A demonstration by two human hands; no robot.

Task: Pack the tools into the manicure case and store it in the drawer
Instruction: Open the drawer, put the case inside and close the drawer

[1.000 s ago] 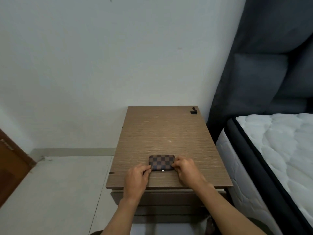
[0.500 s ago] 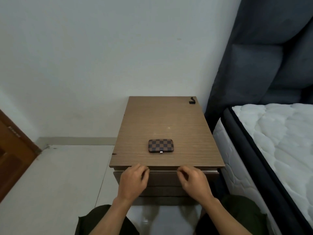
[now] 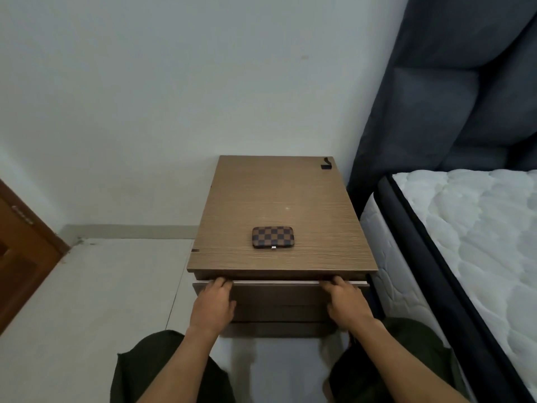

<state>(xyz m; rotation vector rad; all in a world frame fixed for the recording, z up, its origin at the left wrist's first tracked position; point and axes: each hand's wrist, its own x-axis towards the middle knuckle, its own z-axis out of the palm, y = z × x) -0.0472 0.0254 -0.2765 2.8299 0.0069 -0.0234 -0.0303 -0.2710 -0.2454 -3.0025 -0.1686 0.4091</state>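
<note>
Opening the drawer (image 3: 280, 292) is the step in hand. The left hand (image 3: 213, 305) and the right hand (image 3: 347, 305) each form a closed grip on the top edge of the drawer front, fingers hooked over the pale lip, one grip near each end. The drawer stands only slightly proud of the surface (image 3: 319, 228) edge above it.

The manicure case (image 3: 272, 237), checkered brown, lies shut and flat on the surface, ahead of both grips and roughly midway between them, touched by neither. No loose tools are visible, so packing appears complete.

The next move calls for an even pull toward the body with both grips, so that the drawer does not skew in its runners. One grip must then release, reach forward over the surface edge, and lift the case down into the opening.

Compared with half a second earlier, both hands have spread from near the centre of the drawer front to its ends, and the fingers now curl over the lip. The case has not shifted.
</note>
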